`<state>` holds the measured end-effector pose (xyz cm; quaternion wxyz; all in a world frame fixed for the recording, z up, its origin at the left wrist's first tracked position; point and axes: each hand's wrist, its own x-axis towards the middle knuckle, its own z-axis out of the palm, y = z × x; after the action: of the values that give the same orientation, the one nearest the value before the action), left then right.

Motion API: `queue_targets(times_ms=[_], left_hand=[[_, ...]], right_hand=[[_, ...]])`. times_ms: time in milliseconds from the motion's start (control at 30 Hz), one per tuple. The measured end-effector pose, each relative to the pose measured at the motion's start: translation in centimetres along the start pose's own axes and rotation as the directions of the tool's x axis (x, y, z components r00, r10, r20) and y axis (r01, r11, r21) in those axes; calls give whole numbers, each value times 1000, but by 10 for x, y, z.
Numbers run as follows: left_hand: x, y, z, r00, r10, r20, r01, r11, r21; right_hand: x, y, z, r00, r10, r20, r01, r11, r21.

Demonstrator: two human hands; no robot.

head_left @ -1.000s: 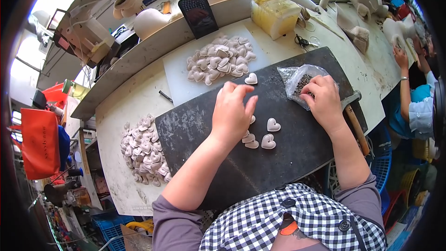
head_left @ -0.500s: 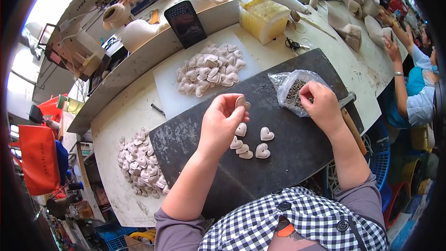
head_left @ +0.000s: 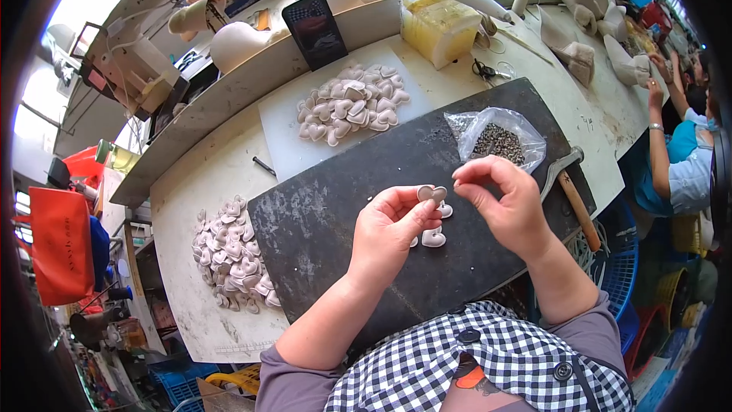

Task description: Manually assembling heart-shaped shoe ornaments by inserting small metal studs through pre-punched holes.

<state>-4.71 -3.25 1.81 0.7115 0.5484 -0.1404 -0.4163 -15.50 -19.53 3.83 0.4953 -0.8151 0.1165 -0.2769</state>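
Observation:
My left hand (head_left: pixel 390 230) pinches a pale beige heart-shaped padded piece (head_left: pixel 432 194) between thumb and fingers, above a black board. Close to its right, my right hand (head_left: pixel 505 204) has thumb and forefinger pinched together; whatever is at their tips is too small to make out. Beyond that hand lies an open clear plastic bag (head_left: pixel 531 131) of small dark metal studs (head_left: pixel 497 145). Under my left fingers several loose hearts (head_left: pixel 434 238) rest on the black board (head_left: pixel 335 214), partly hidden by the hand.
A large heap of hearts (head_left: pixel 353 103) covers a white sheet; another heap (head_left: pixel 232 255) sits at left. A hammer (head_left: pixel 577 210) lies along the board's right edge. Behind are a phone (head_left: pixel 314 30), scissors (head_left: pixel 488 70) and a yellowish block (head_left: pixel 442 30). Co-workers sit across and at right.
My right hand has left the bag of studs and come toward my left hand, fingers pinched. My left hand has moved right with its heart, now over the loose ones.

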Motion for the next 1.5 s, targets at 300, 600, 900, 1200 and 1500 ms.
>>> queue_targets(times_ms=[300,600,900,1200,1500], left_hand=[[-9,-1,7,993,117,16,-118,988,104],[-10,-4,4,994,63,87,-72,991,109],[-19,-10,15,950,311,-4,-289,889,356],[-23,-13,6,843,524,120,-414,490,767],[56,19,-36,792,577,197,-375,205,904]], right_hand=[[-4,10,14,984,-175,3,175,982,-75],[-3,6,9,962,-248,116,269,936,-226],[-17,-3,8,986,-112,121,112,994,4],[-29,1,25,976,-167,138,180,980,-88],[2,41,-8,970,-230,-83,137,793,-594]])
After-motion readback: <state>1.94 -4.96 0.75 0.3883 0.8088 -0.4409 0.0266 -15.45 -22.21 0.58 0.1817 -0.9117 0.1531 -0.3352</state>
